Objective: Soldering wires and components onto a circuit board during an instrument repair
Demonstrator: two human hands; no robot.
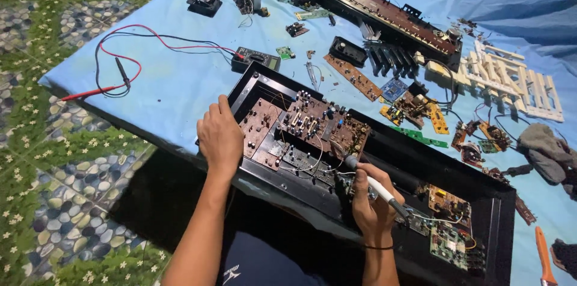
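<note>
Soldering iron (377, 188) tip hidden among circuit boards (300, 127) wiring

A light blue cloth (180, 91) covers the table (150, 199), whose dark edge shows below the cloth's near hem. Left of the table lies a floor (54, 202) patterned with grey-blue pebbles, green leaves and small white flowers. Even, cool light falls on the cloth.

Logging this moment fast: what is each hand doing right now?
Left hand: open, resting on the edge of the black case beside the brown circuit board.
Right hand: closed, holding a soldering iron.
</note>
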